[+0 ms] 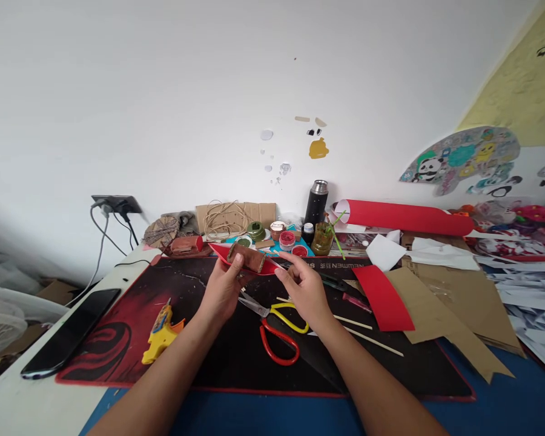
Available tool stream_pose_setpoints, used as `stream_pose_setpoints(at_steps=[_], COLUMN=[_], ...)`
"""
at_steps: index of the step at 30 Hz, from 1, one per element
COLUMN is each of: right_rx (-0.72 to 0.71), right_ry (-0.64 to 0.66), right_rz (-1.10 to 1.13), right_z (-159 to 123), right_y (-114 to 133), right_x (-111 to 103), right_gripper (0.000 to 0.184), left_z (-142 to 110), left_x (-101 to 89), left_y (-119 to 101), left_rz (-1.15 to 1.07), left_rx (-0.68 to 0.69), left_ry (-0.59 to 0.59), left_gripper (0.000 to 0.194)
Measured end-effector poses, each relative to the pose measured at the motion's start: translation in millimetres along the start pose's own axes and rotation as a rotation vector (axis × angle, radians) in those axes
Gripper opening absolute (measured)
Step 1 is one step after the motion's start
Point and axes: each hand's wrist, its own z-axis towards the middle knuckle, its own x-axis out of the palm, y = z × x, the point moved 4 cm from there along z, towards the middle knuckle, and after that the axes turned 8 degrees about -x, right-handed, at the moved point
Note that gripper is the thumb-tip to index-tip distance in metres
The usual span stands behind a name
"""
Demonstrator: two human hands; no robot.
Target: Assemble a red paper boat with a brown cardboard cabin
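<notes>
My left hand (221, 292) grips a short brown roll (249, 257) with rough greenish ends, its thumb pressed on the near side. A piece of red paper (220, 249) lies beneath the roll, in the same grasp. At the paper's right corner, my right hand (307, 292) pinches the edge between thumb and fingers. Both hands are raised over the dark desk mat (227, 363). Scissors (281, 339) with one yellow and one red handle lie open below them. To the left rests a yellow glue gun (160, 338).
Thin wooden sticks (375, 341), a curved red paper strip (384, 298) and cardboard pieces (440, 309) lie to the right. A phone (72, 333) is at the left. Along the wall stand a black thermos (317, 203), small paint pots (287, 240) and a large red paper roll (404, 217).
</notes>
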Motion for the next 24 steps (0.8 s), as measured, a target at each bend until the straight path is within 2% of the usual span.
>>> stream_pose_setpoints(at_steps=[7, 18, 24], right_rx=[-0.008, 0.025, 0.031], right_ry=[0.059, 0.032, 0.008], right_rz=[-0.095, -0.106, -0.063], right_z=[-3.7, -1.5, -0.5], right_y=[0.3, -2.6, -2.4], right_x=[3.9, 2.1, 0.5], right_gripper=[0.049, 0.052, 0.051], left_z=[-8.8, -15.6, -12.8], left_x=[8.6, 21.3, 21.7], left_y=[-0.1, -5.5, -9.4], left_rz=[0.071, 0.124, 0.124], left_rx=[-0.008, 0.008, 0.013], left_ry=[0.054, 0.115, 0.165], left_gripper=[0.059, 0.068, 0.061])
